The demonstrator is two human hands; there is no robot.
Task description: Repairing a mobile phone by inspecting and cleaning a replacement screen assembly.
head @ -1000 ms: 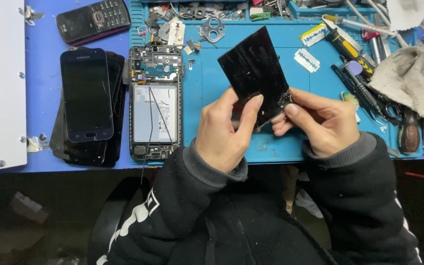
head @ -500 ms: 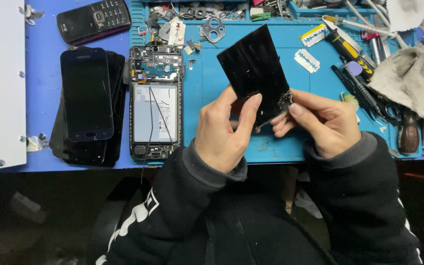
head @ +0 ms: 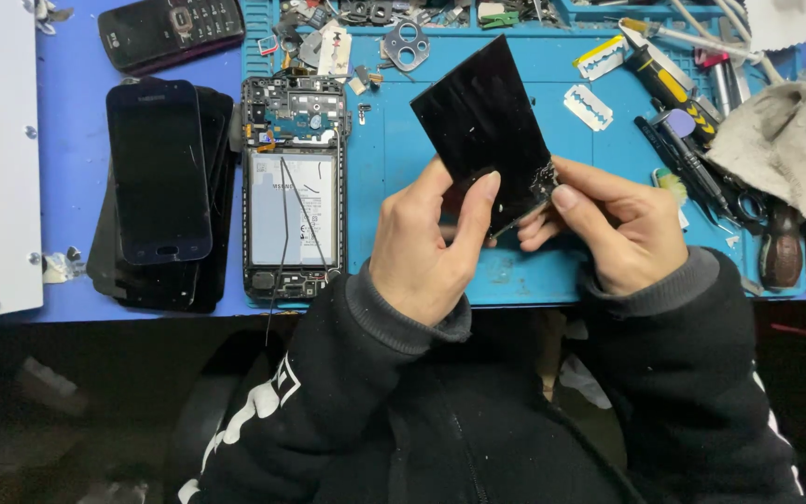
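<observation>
Both hands meet over the near edge of the blue work mat (head: 534,271): the left hand (head: 426,252) closes on the lower end of a black screen panel (head: 487,126), thumb pressed flat on its face, while the right hand (head: 613,224) pinches the panel's lower right corner, where the glass looks chipped and pale. The panel stands tilted, its far end pointing toward 12 o'clock above the mat, probably so that the damaged corner faces the person and the fingers can work at the edge without the panel lying flat. At 9 o'clock of the hands lies an opened phone (head: 293,187) with its circuit board and frame bare, and farther at 9 o'clock a stack of dark phones (head: 160,187), set aside within reach. At 11 o'clock a black keypad phone (head: 172,28) rests on the blue table. At 1 o'clock lie two razor blades (head: 590,107), and at 2 to 3 o'clock screwdrivers (head: 664,89) and a grey rag (head: 785,140), kept near the right hand for easy picking. Compared with half a second ago, both grips, the panel's tilt and the things around look unchanged; I see no real shift.
</observation>
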